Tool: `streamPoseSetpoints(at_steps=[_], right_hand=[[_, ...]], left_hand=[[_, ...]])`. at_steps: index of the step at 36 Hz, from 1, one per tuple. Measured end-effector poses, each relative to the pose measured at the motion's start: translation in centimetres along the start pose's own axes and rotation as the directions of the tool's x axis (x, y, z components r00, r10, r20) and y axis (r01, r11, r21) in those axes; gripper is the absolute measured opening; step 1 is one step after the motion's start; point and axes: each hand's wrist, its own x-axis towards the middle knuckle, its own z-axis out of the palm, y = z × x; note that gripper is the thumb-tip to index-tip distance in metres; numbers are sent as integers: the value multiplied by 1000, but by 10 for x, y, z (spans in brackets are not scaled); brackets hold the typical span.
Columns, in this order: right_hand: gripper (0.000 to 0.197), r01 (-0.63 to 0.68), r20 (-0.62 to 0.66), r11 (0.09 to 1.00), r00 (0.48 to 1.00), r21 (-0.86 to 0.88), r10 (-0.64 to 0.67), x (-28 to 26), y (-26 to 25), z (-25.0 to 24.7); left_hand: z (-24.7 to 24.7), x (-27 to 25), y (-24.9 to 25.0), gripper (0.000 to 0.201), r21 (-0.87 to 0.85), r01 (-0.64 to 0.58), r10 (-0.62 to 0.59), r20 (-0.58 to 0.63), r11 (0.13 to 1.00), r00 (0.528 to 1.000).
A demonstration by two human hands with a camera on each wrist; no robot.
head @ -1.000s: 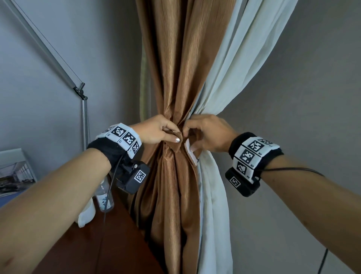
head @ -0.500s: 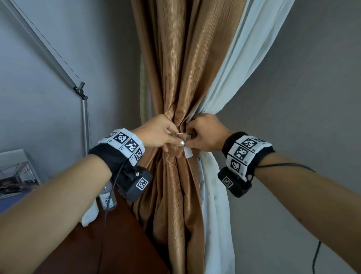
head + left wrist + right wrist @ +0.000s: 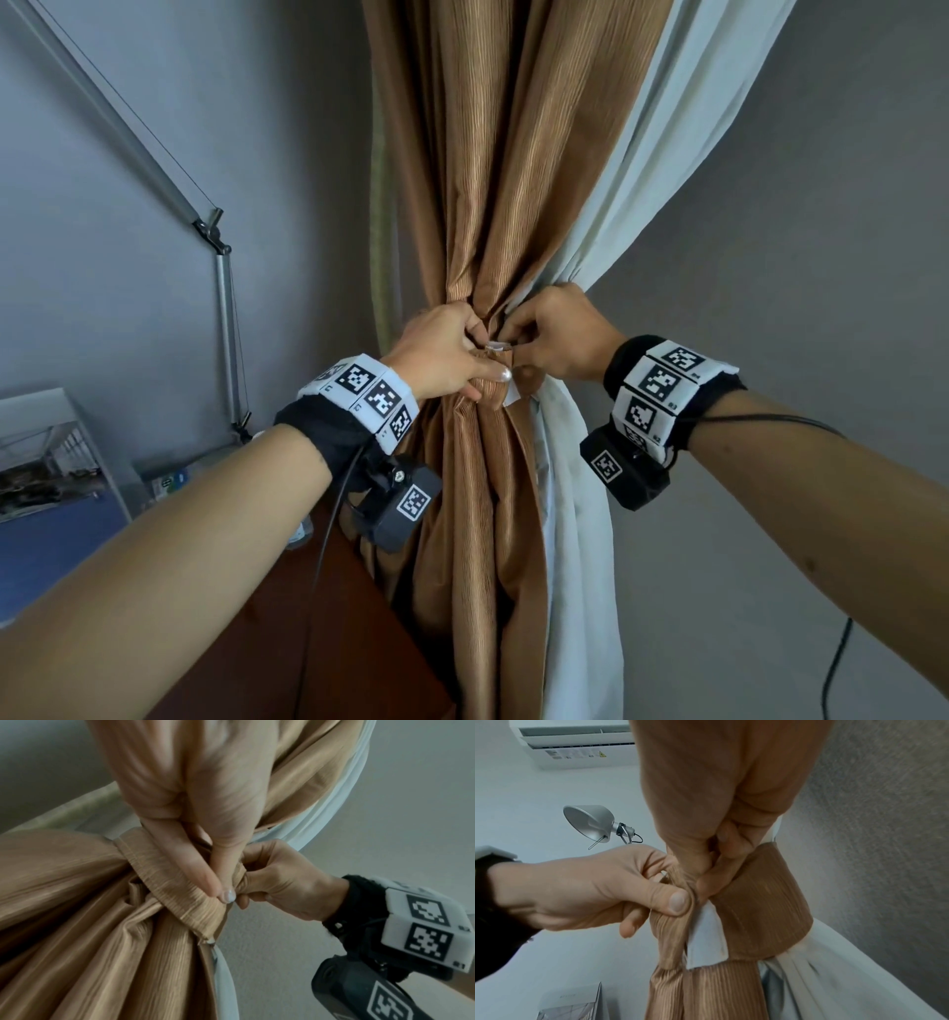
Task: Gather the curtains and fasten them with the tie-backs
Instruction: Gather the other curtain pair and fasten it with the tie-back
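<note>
A brown ribbed curtain (image 3: 493, 180) and a white sheer curtain (image 3: 631, 195) hang gathered into one bunch. A brown tie-back (image 3: 167, 874) with a white lining (image 3: 707, 939) wraps round the bunch at its waist. My left hand (image 3: 475, 354) pinches one end of the tie-back (image 3: 488, 393) between thumb and fingers at the front. My right hand (image 3: 518, 342) pinches the other end right beside it, so the two hands touch. In the right wrist view the left hand's thumb (image 3: 677, 900) presses the band's end against the tie-back (image 3: 762, 902). The fastening point is hidden under the fingers.
A metal lamp arm (image 3: 221, 308) stands left of the curtains, its shade (image 3: 590, 823) overhead. A dark wooden desk (image 3: 287, 642) lies below my left arm, with a framed picture (image 3: 46, 462) further left. A grey wall (image 3: 796, 257) is close on the right. An air conditioner (image 3: 577, 742) hangs above.
Both hands have drawn the tie-back's two ends closer together at the front of the bunch. The white tab that hung loose is now mostly tucked under the fingers.
</note>
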Motion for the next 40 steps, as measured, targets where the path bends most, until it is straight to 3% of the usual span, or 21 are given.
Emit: streamPoseSetpoints(at_steps=[7,15,21,25,27,29,32,35,40], right_hand=[[13,13,-25,997,1000,79,-11,-2,7,-3],[15,5,45,992,999,128,-11,-4,10,-10],[16,-69,155,985,987,156,45,-5,7,-20],[10,-140,-19,962,989,233,148,-7,11,-18],[18,-225,-53,940,968,257,246,-8,14,-17],[17,-309,41,922,950,234,308,-11,14,-13],[16,-418,291,840,899,345,328,-21,10,-1],[36,-467,357,790,872,398,335,-23,8,8],[25,-522,398,723,844,452,360,-17,3,15]], left_hand=[[12,7,6,47,145,1,4,-36,989,999],[19,17,4,34,315,10,25,-108,949,994],[9,29,7,30,231,60,-54,-30,971,998],[3,37,11,31,165,129,-134,15,978,991],[2,42,11,32,140,153,-159,38,978,986],[1,45,12,33,118,172,-179,50,978,983],[2,48,14,34,112,197,-205,64,974,977],[4,49,15,35,110,212,-219,52,971,974],[6,47,17,34,109,210,-214,18,972,977]])
